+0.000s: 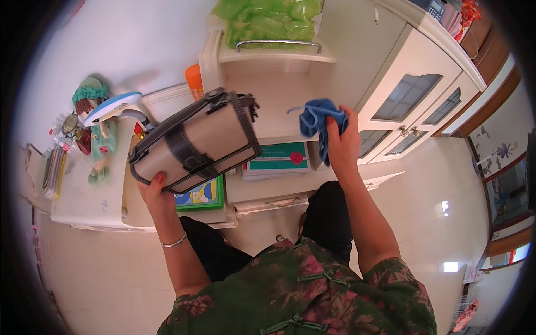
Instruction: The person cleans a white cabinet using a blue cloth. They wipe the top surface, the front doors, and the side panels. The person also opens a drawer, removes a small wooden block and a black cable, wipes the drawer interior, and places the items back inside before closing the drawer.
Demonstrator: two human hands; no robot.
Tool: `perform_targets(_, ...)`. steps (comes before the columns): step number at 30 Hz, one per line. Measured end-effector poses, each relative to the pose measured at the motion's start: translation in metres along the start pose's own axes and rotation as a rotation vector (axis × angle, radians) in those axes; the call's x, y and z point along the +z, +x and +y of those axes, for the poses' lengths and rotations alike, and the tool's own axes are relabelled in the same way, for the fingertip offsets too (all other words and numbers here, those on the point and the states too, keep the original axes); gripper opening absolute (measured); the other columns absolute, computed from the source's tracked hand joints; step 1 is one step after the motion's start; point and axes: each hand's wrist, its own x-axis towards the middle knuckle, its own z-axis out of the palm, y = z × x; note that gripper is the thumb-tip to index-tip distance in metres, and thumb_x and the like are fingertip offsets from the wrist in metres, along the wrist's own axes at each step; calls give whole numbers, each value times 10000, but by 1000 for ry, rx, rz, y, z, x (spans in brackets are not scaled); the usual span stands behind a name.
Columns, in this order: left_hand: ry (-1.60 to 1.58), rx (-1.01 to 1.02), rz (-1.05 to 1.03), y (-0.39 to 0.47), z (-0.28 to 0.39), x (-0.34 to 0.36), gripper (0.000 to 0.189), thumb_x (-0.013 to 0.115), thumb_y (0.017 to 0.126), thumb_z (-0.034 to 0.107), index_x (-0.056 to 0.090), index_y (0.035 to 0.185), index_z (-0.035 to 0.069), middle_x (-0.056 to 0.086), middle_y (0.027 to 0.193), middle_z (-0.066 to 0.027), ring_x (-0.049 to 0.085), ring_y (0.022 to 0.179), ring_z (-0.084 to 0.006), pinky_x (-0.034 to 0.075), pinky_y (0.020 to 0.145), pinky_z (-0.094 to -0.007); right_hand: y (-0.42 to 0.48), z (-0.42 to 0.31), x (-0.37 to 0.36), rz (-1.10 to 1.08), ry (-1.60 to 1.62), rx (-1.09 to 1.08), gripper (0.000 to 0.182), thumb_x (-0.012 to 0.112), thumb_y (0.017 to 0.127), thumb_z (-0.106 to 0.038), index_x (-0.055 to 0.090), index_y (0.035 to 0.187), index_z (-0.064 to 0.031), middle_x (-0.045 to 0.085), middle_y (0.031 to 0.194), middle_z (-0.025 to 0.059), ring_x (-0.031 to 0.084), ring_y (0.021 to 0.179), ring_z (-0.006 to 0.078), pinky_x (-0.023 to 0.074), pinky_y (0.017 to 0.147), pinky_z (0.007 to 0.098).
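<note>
My left hand (pixel 158 192) grips the lower end of a beige handbag with dark trim (pixel 201 140), its thumb on the beige face. The bag is tilted, its upper end to the right, and a dark buckled strap crosses its middle. A crumpled blue cloth (pixel 320 117) is bunched in my right hand (pixel 345 140), to the right of the bag and apart from it. Behind both is a cream cabinet with an open compartment (pixel 268 96). Below the bag, a green-edged box (pixel 220 194) is partly hidden by it.
Green-covered books (pixel 276 157) lie on a low shelf. At the left are a doll (pixel 102 134), a blue-and-white desk lamp (pixel 115 104), a plastic bottle and upright books (pixel 54 171). An orange canister (pixel 194 79) stands behind the bag. Glass-fronted cabinet doors (pixel 406 100) are at the right.
</note>
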Motion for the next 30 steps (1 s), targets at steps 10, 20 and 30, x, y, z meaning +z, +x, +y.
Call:
perform_targets(10, -165, -204, 45, -34, -52, -90, 961, 875, 563, 354, 384, 1313, 9, 498, 1264, -126, 499, 1164, -264, 416, 986, -393, 18, 53, 71, -288, -601, -224, 569, 593, 823, -356, 454, 1305, -86, 375, 1347, 263, 381, 1181, 529, 385, 951, 534)
perform_targets(20, -59, -338, -120, -31, -45, -65, 819, 902, 475, 266, 478, 1128, 11, 550, 1069, -101, 560, 1021, -222, 440, 908, -344, 129, 93, 148, -357, -699, -103, 604, 524, 828, -440, 424, 1339, -133, 366, 1371, 225, 355, 1216, 483, 335, 1008, 531)
perform_targets(30, 40, -354, -195, -23, -55, -66, 784, 902, 469, 309, 508, 1073, 0, 560, 1059, -131, 571, 973, -213, 460, 856, -330, 165, 84, 189, -324, -693, 55, 611, 554, 780, -476, 460, 1295, -160, 403, 1335, 174, 345, 1242, 421, 305, 1023, 511)
